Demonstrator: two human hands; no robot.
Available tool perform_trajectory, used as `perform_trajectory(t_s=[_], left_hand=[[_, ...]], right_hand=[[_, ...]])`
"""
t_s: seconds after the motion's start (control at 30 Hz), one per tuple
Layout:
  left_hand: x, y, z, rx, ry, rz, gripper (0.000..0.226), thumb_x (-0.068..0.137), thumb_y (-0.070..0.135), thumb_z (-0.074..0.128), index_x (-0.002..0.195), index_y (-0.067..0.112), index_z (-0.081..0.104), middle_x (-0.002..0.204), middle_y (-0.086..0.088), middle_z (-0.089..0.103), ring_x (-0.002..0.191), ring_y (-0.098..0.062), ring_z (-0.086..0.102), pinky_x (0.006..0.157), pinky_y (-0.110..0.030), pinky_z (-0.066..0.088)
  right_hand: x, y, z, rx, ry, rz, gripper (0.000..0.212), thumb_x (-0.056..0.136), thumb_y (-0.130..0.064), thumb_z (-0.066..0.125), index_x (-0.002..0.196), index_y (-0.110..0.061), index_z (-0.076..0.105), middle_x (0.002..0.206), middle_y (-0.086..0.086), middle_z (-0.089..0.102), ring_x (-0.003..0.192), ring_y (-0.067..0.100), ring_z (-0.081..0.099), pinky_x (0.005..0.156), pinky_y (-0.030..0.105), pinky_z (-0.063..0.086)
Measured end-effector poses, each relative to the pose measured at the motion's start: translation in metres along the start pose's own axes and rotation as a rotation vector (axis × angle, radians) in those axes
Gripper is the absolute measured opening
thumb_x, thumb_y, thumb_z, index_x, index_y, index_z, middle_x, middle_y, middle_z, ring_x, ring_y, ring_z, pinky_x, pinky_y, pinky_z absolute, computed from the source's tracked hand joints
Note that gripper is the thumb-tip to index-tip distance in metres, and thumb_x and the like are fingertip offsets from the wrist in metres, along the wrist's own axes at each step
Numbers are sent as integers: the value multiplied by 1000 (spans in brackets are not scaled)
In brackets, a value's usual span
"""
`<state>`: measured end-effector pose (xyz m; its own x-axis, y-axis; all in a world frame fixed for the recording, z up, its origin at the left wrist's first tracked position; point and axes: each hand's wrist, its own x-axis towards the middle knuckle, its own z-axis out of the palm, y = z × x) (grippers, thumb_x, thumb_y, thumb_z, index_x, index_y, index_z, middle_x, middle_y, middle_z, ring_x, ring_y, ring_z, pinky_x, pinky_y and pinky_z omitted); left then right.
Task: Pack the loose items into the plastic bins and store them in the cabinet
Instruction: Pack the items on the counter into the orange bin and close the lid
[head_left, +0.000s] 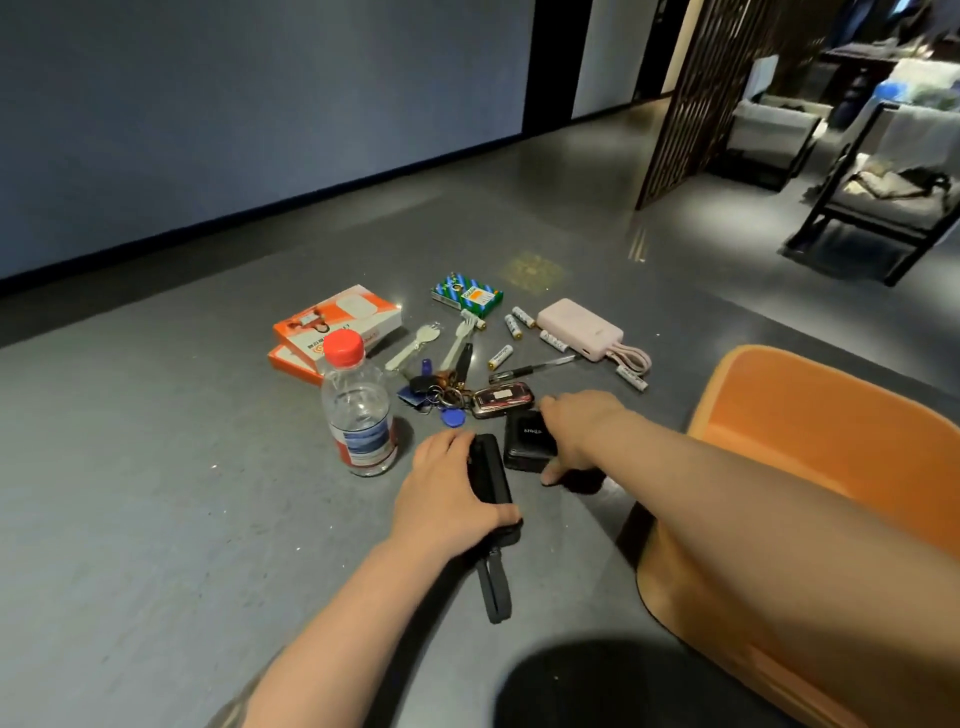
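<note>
Loose items lie scattered on the grey floor, gathered around a clear plastic water bottle with a red cap that stands upright. Just right of the bottle, the left hand grips a long black power bank with a wrist strap: the fingers curl over its far end and the thumb presses its near side, while the strap trails out toward the camera below the palm. Right of that, farther from the bottle, the right hand closes on a small black rectangular power bank, fingers draped over its far edge and the thumb hooked down at its near right corner; the device sits under and left of the palm, resting on the floor.

Behind the bottle lie two stacked orange-and-white flat boxes. Just past the bottle's right shoulder sits a bunch of keys with blue tags, and touching it a dark red car key fob. Two white plastic forks lie between the boxes and the keys. Farther right of the bottle are a black pen, several white AA batteries, a green-and-blue battery pack and a pale pink power bank with a looped cable.

An orange plastic bin stands well right of the bottle, under the right forearm.
</note>
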<state>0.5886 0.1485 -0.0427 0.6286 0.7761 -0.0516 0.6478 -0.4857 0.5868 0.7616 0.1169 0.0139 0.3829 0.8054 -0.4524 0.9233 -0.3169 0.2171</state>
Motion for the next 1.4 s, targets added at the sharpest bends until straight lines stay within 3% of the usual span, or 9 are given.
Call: perform_trajectory(t_s=[0.2,0.33,0.47,0.7,0.9,1.07,1.2,1.3,1.4], left_hand=[[-19,-18,-12,45,-15,12,106,56,61,74,143,21,29,139,4,30,132,-16,18,109,-33,26],[-25,-20,-10,-12,-52,28,105,59,46,77,145,19,24,148,5,20,138,-13,10,111,-29,20],[-28,-17,-7,-14,-52,-38,108,58,40,75,147,21,18,155,6,7,141,-14,1,113,-34,20],[-27,-11,-4,131,45,-170,100,65,65,65,146,28,18,138,-9,33,131,-27,25,100,-39,38],[-26,-13,-10,119,13,-181,94,66,60,67,145,30,26,130,-8,43,126,-27,34,92,-38,42],[-32,0,-31,-33,85,-99,92,60,56,72,141,30,39,116,-3,53,117,-24,47,91,-37,43],[-24,48,-50,-102,141,71,93,53,63,68,138,38,39,122,1,54,119,-21,49,94,-40,44],[-13,91,-53,-144,169,165,93,51,65,66,136,38,40,120,1,55,118,-20,49,94,-39,43],[-3,125,-44,-160,165,222,89,51,61,69,134,38,44,120,1,56,117,-20,50,93,-38,43]], right_hand=[[-5,-24,7,203,3,131,98,74,-78,50,135,-1,42,132,13,51,116,32,54,83,36,44],[-15,-43,16,228,-109,247,103,74,-75,54,141,0,29,132,13,51,115,32,54,76,35,42],[-29,-47,18,202,-140,206,97,73,-72,60,139,-5,35,129,10,51,113,30,55,73,33,41],[-33,-48,19,315,-49,197,103,63,-63,73,137,-8,26,126,10,54,113,30,56,72,32,42],[-39,-47,23,436,15,213,116,66,-61,69,151,-11,7,128,10,55,114,29,55,71,30,44],[-68,-21,-18,635,221,180,99,55,-68,70,132,-16,36,119,5,58,108,28,56,67,31,40],[-114,36,-52,751,442,224,88,41,-74,65,111,-27,41,94,-4,54,89,23,56,59,31,40],[-151,88,-45,870,484,349,87,33,-70,64,105,-27,43,84,-8,55,71,20,64,53,37,57],[-171,124,-14,894,413,486,86,34,-67,65,108,-28,44,85,-6,58,62,20,67,50,35,58]])
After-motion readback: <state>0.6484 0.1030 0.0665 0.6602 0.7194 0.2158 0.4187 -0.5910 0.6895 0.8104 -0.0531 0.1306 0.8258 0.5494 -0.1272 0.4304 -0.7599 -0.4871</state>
